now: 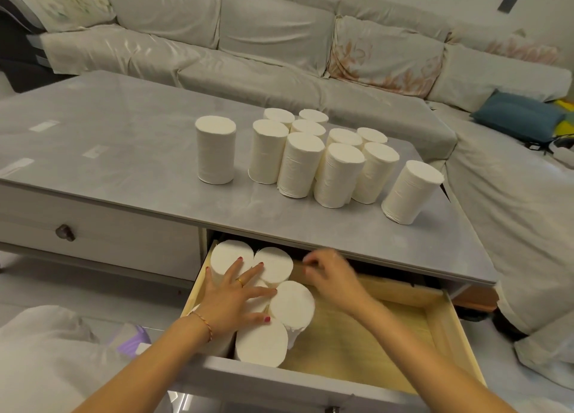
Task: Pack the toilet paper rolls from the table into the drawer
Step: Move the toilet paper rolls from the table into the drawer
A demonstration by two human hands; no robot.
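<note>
I had about 4 rolls [291,300] in the drawer [441,325] under my flat, spread left hand [236,297]; right hand [329,276] loose, empty. 11 rolls [299,164] waited beyond on the bench [124,151].

Single view, head-worn, wide-angle. Looks forward and steeply down from above near edge of table [139,151]. Open drawer [366,328] close below lens, filling lower centre; both forearms enter from bottom edge. Table top at mid distance, sofa [279,39] farthest, across top of frame. Straight lines bow toward edges. No second view, so no overlap.
</note>
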